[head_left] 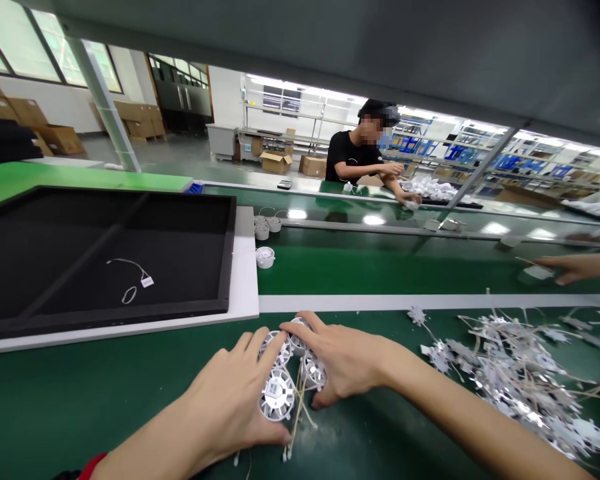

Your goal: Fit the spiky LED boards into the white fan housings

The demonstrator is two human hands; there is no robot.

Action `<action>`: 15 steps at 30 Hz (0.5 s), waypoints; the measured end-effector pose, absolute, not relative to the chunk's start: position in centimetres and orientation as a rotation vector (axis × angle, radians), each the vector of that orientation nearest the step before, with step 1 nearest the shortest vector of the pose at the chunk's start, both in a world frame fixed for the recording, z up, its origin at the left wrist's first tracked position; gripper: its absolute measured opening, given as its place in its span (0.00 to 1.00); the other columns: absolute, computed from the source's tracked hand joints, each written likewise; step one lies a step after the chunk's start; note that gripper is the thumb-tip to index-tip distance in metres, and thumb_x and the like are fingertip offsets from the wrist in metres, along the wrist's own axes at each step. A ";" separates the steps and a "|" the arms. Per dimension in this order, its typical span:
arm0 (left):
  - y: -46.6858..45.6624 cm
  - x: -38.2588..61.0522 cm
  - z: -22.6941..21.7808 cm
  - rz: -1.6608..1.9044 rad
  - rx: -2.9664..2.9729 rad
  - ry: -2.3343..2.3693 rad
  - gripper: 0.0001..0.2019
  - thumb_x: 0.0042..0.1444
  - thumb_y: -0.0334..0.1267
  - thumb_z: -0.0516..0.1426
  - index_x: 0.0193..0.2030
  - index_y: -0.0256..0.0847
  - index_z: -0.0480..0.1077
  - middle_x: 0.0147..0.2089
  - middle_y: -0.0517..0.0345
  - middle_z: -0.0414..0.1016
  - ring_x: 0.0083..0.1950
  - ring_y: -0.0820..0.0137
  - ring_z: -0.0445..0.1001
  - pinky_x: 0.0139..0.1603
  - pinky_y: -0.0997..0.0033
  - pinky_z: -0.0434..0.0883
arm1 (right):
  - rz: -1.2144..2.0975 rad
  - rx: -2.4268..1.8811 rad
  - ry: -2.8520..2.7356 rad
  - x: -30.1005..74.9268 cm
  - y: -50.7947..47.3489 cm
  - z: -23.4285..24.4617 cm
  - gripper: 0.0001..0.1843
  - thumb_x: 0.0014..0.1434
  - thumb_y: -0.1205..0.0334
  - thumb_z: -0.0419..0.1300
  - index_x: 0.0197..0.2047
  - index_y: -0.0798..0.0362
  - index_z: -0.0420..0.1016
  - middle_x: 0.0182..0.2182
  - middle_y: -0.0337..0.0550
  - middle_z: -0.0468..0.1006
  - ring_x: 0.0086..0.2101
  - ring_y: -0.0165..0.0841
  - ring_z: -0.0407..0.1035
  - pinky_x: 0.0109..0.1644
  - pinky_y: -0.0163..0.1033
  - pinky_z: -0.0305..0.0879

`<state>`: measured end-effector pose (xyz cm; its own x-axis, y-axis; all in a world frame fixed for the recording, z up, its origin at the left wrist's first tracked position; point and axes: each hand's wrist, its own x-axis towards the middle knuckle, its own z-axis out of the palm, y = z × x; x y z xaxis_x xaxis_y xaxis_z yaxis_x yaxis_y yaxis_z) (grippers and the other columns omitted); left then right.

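My left hand [227, 393] curls around two round white housings, one behind the other. Silver star-shaped boards fill them, and the nearer round housing [277, 395] shows a small square label. On the other side, my right hand [347, 353] clasps two more such pieces, including a right-hand round housing [313, 371] partly covered by my fingers. Thin pale wires [296, 427] with small connectors trail toward me between my hands. The grouped housings rest on or just above the green table; I cannot tell which.
A tangled heap of silver star-shaped boards with wires [510, 373] lies at right. A black-lined tray [233, 260] at left holds a small wired part [147, 282]. White round housings [265, 257] stand beside it. A co-worker [353, 157] sits opposite; another person's hand [580, 267] reaches in from the right.
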<state>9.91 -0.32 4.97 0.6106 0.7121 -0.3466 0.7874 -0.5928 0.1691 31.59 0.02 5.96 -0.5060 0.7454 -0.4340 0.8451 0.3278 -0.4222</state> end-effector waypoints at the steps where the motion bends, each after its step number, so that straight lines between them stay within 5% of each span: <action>1: -0.1 9.9 5.0 -0.353 2.545 1.198 0.58 0.48 0.56 0.73 0.81 0.38 0.52 0.77 0.32 0.62 0.73 0.38 0.67 0.61 0.39 0.78 | -0.916 1.463 2.453 31.6 0.1 5.8 0.68 0.44 0.54 0.77 0.81 0.50 0.48 0.69 0.62 0.62 0.50 0.59 0.79 0.52 0.56 0.75; 10: 0.8 10.9 4.7 -0.381 2.632 1.154 0.52 0.50 0.48 0.65 0.80 0.32 0.53 0.77 0.27 0.61 0.70 0.37 0.71 0.60 0.39 0.78 | -0.845 1.591 2.564 31.7 -0.1 4.6 0.53 0.44 0.56 0.73 0.72 0.53 0.61 0.60 0.57 0.67 0.38 0.48 0.78 0.42 0.52 0.74; 15: 1.5 12.1 4.5 -0.335 2.658 1.216 0.49 0.52 0.47 0.60 0.81 0.37 0.52 0.77 0.31 0.63 0.69 0.40 0.73 0.55 0.43 0.81 | -0.876 1.722 2.545 31.9 0.4 4.4 0.57 0.43 0.51 0.76 0.73 0.53 0.59 0.61 0.60 0.66 0.41 0.52 0.79 0.44 0.53 0.74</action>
<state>12.05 1.53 4.49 0.6359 0.7170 -0.2855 0.7621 -0.6417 0.0859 31.87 0.42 4.38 -0.4182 0.8725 -0.2527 0.8432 0.2694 -0.4652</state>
